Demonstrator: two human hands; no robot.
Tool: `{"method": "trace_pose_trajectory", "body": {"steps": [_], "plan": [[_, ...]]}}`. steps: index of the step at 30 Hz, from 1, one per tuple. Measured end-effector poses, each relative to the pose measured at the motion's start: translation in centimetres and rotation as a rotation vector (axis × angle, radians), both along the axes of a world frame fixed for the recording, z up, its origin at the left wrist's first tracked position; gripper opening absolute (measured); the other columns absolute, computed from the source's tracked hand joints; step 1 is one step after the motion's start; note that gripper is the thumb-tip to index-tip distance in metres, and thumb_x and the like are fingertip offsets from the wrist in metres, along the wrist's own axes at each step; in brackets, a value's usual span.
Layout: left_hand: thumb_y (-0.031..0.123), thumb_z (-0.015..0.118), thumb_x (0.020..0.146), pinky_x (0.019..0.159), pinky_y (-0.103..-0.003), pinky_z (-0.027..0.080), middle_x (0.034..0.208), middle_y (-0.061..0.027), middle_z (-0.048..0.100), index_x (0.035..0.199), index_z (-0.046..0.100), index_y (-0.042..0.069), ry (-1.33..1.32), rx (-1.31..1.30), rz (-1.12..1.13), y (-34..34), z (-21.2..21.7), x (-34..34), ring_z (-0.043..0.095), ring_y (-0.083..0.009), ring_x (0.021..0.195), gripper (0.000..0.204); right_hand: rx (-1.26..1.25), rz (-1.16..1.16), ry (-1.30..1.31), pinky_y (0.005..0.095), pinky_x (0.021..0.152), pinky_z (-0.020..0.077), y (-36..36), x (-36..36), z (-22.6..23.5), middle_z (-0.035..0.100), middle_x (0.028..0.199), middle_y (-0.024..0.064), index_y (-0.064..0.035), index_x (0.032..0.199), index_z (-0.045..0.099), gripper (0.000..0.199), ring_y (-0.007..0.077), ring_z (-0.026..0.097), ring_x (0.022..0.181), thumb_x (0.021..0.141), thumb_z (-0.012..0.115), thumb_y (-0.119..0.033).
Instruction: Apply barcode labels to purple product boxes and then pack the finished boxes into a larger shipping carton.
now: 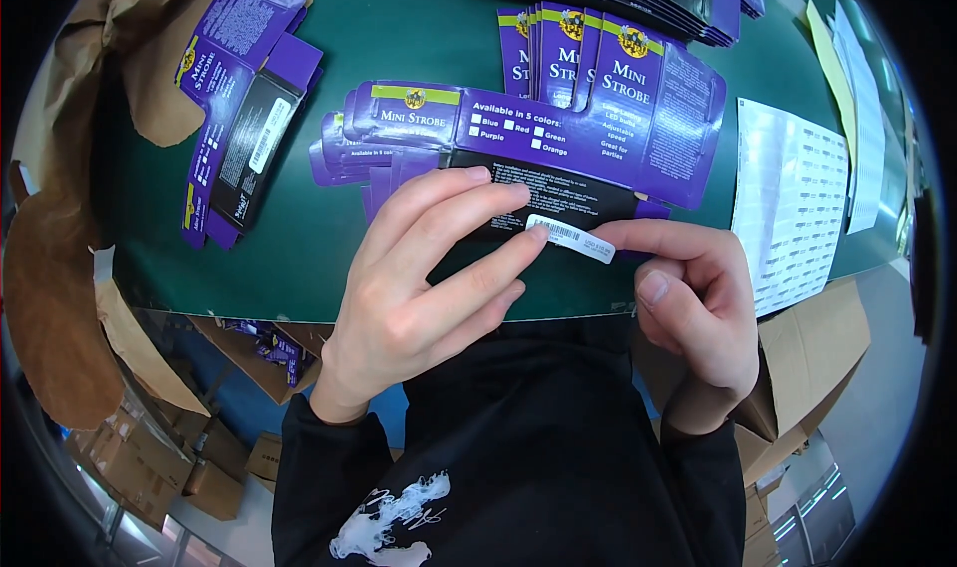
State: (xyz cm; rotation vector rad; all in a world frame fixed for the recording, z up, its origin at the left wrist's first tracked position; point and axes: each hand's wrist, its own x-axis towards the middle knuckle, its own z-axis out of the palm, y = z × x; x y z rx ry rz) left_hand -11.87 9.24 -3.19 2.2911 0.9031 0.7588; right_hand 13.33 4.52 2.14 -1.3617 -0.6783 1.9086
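In front of me on the green table lies a flattened purple and black carton. A white barcode sticker sits slanted along the carton's near black edge, its right end reaching toward my right hand. My left hand rests over the black panel with fingers stretched and spread, one fingertip on the sticker's left end. At the sticker's right end, the extended index fingertip of my right hand touches it. The right thumb stands apart below, and the other fingers are curled. The carton's lower left part is hidden under my left hand.
More flattened cartons lie left of and behind this one, with a dark stack farther back. A carton bearing a sticker lies far left. A sticker sheet is at right. Cardboard boxes stand below the table edge.
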Motion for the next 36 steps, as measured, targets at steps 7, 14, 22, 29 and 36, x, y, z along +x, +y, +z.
{"method": "trace_pose_trajectory", "body": {"steps": [7, 14, 22, 29, 36], "plan": [[0.007, 0.078, 0.066, 0.099, -0.044, 0.053, 0.124, -0.0125, 0.069, 0.108, 0.081, 0.008, 0.004, -0.006, 0.019, -0.2, 0.1, 0.1, 0.06, -0.0355, 0.119, 0.041, 0.002, -0.004, -0.022, 0.0192, 0.053, 0.0321, 0.0, -0.2, 0.0, 0.062, 0.071, -0.003, 0.0101, 0.128, 0.062, 0.032, -0.0012, 0.047, 0.06, 0.097, 0.061, 0.002], [0.005, 0.077, 0.066, 0.098, -0.044, 0.054, 0.124, -0.0124, 0.069, 0.107, 0.081, 0.008, -0.005, 0.024, 0.029, -0.2, -0.2, 0.2, 0.061, -0.0356, 0.118, 0.042, 0.025, 0.016, -0.024, 0.0193, 0.052, 0.0315, 0.0, 0.0, -0.1, 0.06, 0.067, -0.0035, 0.0098, 0.128, 0.062, 0.032, -0.0009, 0.046, 0.057, 0.097, 0.061, 0.002], [0.003, 0.076, 0.066, 0.098, -0.044, 0.054, 0.123, -0.0129, 0.069, 0.108, 0.081, 0.008, -0.008, 0.062, 0.023, -0.1, -0.4, 0.1, 0.062, -0.0356, 0.116, 0.043, 0.072, 0.037, -0.138, 0.0191, 0.04, 0.0281, -0.2, -0.3, -0.6, 0.051, 0.055, -0.0029, 0.0151, 0.129, 0.059, 0.046, 0.0012, 0.038, 0.041, 0.099, 0.059, -0.019], [0.003, 0.076, 0.066, 0.098, -0.044, 0.054, 0.123, -0.0132, 0.069, 0.108, 0.081, 0.008, -0.021, 0.075, 0.019, -0.2, -0.6, 0.2, 0.062, -0.0359, 0.117, 0.043, 0.093, 0.02, -0.228, 0.0191, 0.041, 0.0275, -0.3, -0.2, 0.3, 0.049, 0.054, -0.0044, 0.0139, 0.129, 0.06, 0.045, 0.0013, 0.037, 0.041, 0.099, 0.057, -0.019], [0.006, 0.078, 0.067, 0.099, -0.045, 0.052, 0.124, -0.0121, 0.067, 0.112, 0.079, 0.01, 0.033, 0.104, 0.016, -0.4, -0.6, 0.2, 0.06, -0.0357, 0.118, 0.045, 0.144, -0.11, -0.327, 0.0186, 0.05, 0.0286, -1.1, 1.6, -0.2, 0.055, 0.061, -0.0058, 0.0067, 0.123, 0.063, 0.027, -0.0011, 0.042, 0.052, 0.097, 0.061, -0.002]]}}
